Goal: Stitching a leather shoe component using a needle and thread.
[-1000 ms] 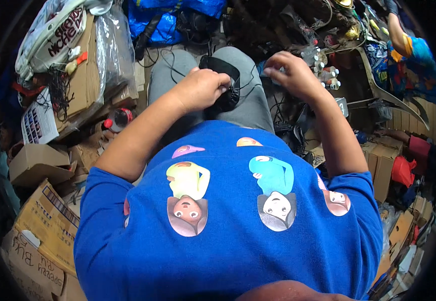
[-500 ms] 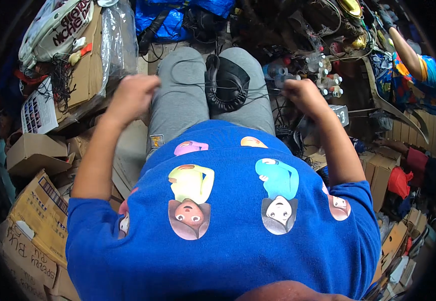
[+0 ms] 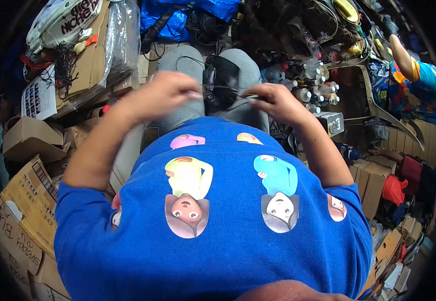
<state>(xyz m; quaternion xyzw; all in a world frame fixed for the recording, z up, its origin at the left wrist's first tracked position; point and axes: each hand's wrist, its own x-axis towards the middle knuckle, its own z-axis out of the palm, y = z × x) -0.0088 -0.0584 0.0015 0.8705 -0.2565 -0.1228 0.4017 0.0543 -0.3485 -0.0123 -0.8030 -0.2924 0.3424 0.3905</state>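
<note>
A black leather shoe (image 3: 223,75) with gathered stitching round its edge lies between my knees, partly behind my hands. Dark thread (image 3: 183,58) loops over my left thigh, and a strand crosses the shoe between both hands. My left hand (image 3: 173,95), blurred by motion, is just left of the shoe with thumb and fingers pinched, apparently on the thread. At the shoe's right side, my right hand (image 3: 273,102) is closed, thumb and forefinger together on the thread. Any needle is too small to make out.
Several plastic bottles (image 3: 323,90) stand at the right beyond my knee. A blue plastic bag (image 3: 178,20) lies ahead. Cardboard boxes (image 3: 32,138) are piled at left. A person in a colourful shirt (image 3: 413,90) is at the far right, one arm raised.
Both hands have come inward from wide apart to either side of the shoe. The thread stretched outward before now spans a shorter gap. My knees have drawn slightly closer together.
</note>
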